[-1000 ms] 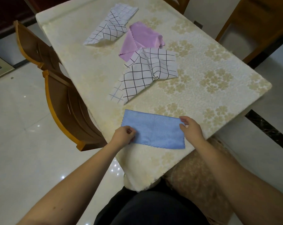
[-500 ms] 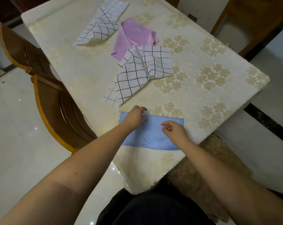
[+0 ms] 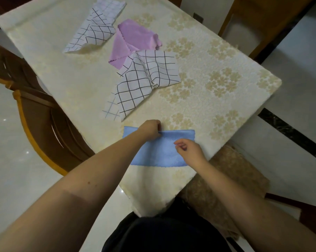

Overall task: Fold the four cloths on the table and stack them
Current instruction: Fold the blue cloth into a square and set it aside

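Observation:
A blue cloth (image 3: 159, 153), folded into a wide rectangle, lies at the near corner of the table (image 3: 217, 99). My left hand (image 3: 150, 130) pinches its far edge near the middle. My right hand (image 3: 189, 150) rests on the cloth's right half with thumb and fingers pinched together at the fabric. Beyond it lies a crumpled white cloth with a black grid (image 3: 144, 82). A pink cloth (image 3: 130, 40) sits partly under that one. A second grid cloth (image 3: 95, 28) lies at the far left, loosely bunched.
The table wears a cream cover with a floral pattern. Two wooden chairs (image 3: 44, 120) stand along its left side, and another chair (image 3: 259, 20) stands at the far right. A tan cushion (image 3: 231, 179) lies under my right arm. The floor is glossy tile.
Both hands left the cloth's two ends and came to its middle. My left hand went up to the far edge; my right hand slid left onto the cloth.

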The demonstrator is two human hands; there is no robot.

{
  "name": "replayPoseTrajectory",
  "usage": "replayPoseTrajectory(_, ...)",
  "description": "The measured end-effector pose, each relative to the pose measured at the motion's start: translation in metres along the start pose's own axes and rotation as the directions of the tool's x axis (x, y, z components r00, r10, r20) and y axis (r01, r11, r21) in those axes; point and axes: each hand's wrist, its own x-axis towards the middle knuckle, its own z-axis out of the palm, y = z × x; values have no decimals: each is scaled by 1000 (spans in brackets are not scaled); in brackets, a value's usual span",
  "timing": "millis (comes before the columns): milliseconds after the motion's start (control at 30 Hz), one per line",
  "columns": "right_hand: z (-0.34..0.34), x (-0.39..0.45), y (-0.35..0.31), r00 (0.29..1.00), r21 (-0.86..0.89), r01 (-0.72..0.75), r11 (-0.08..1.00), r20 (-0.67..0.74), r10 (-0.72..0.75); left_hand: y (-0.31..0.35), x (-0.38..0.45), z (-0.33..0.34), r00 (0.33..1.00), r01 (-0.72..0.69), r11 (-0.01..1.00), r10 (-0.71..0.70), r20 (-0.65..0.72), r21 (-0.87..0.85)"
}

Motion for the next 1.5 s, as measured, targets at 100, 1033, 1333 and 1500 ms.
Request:
replayPoseTrajectory(100,0,-2,0,1000,43,7,999,-1,-7,-1,-11,-18,999,-31,997,29,-24,-77)
replayPoseTrajectory(1033,0,-43,-58,1000,687,13,727,10,-27,-4,-126,-88,941,3,206,-333,-67,-979)
replayPoseTrajectory(1333,-12,-39,-66,991,661,130,739,-98,-87,-25,-139,-88,905,-11,588,-338,-258,-809)
replayPoseTrajectory(1500,-21,-38,-70,987,626,151,765,-134,-85,-32,-141,-84,918,-71,651,-254,-305,-755)
